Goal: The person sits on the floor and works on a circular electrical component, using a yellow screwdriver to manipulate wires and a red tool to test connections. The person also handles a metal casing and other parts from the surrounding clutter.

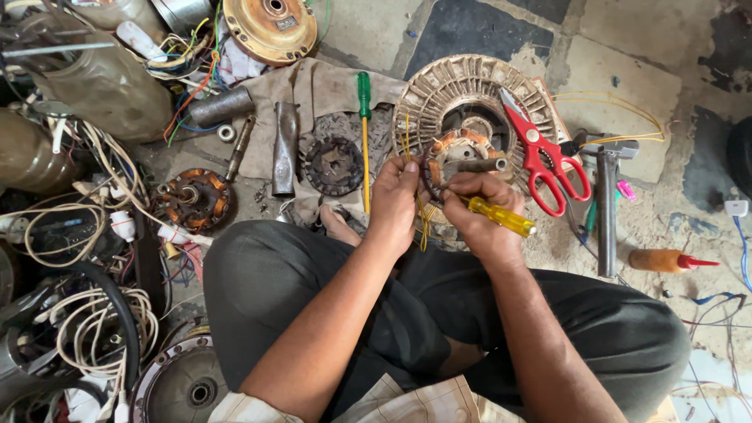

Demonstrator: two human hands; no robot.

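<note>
Seated cross-legged on the floor (627, 70), the left hand (394, 202) pinches yellow wires (424, 219) steady against the motor winding (462, 149) while right hand (478, 210) fingers clamp a yellow-handled screwdriver (501, 217), red scissors (544, 160) within reach.

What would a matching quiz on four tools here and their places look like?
Things:
1. red scissors
2. green screwdriver
3. yellow-handled tool
4. orange bottle

Places:
A. on the cloth, left of the stator
B. in the right hand
C. on the floor, far right
D. on the stator's right edge

Pairs: 1-D, 2-A, 3-B, 4-C.
</note>
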